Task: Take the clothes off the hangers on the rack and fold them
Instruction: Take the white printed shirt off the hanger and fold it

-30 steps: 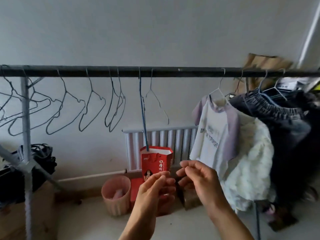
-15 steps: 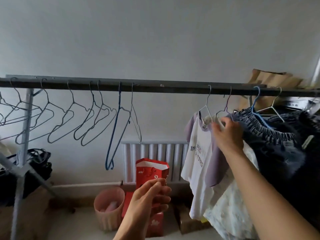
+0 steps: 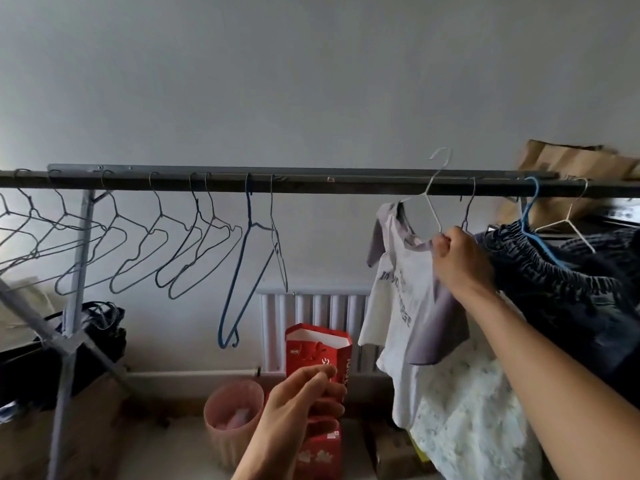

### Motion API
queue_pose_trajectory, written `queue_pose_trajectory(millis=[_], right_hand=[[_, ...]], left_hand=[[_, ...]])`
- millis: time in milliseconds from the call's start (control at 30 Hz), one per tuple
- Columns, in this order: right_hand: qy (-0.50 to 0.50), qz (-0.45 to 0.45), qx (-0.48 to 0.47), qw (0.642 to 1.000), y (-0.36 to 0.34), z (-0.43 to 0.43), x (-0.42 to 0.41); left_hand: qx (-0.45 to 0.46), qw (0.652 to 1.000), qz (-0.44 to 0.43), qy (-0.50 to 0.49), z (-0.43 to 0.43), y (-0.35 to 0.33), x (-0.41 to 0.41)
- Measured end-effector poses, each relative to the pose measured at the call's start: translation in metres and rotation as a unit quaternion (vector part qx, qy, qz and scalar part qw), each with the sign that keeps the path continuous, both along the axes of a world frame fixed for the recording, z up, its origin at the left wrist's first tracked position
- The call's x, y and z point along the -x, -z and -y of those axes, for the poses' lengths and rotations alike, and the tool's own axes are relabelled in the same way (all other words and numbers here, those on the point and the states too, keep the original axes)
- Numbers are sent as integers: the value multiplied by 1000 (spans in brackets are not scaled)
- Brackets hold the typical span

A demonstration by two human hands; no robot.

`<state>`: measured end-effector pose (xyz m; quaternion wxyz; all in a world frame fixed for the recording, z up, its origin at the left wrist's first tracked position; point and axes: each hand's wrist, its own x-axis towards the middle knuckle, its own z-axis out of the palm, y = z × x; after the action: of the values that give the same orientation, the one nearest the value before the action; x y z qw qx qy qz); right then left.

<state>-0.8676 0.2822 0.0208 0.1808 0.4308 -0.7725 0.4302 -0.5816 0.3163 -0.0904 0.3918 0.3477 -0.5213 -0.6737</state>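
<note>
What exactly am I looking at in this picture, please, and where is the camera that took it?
There is no machine here: a person works with bare hands, and the single camera sits on their head, looking forward and down, so both arms reach in from below. The right hand grips the white T-shirt at its shoulder, together with its white hanger, whose hook stands above the rail, off it. The left hand hangs lower, fingers loosely curled, holding nothing. Empty wire hangers hang on the rail's left part, dark clothes on its right. Below stand a red paper bag and a pink bin.
</note>
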Motion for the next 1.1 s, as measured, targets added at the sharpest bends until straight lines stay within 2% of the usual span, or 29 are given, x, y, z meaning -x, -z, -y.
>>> queue_pose_trajectory(millis=[133,233,333,533,667,767,933,1000,1100], right_hand=[[-144,-33,49,988,11,-30,3],[-249,-1,25,968,17,-55,-2],[-307,39,20,951,18,-77,-9],[-345,59,36,936,16,-105,-21],[-365,55,29,929,12,-118,-34],[-376,46,21,925,7,-122,-42],[-385,37,18,922,3,-127,-52],[-384,31,9,923,3,-127,-55],[-407,57,-11,911,5,-124,-62]], left_hand=[[78,996,37,3,3,-10,0],[161,985,68,-15,13,-25,-3],[248,965,81,-21,25,-42,-2],[407,896,133,-115,60,-67,-6],[499,835,217,-88,78,-76,-15],[527,799,288,-44,85,-82,-22],[493,829,260,41,83,-83,-38],[501,833,234,12,82,-82,-41],[509,837,181,-85,78,-84,-42]])
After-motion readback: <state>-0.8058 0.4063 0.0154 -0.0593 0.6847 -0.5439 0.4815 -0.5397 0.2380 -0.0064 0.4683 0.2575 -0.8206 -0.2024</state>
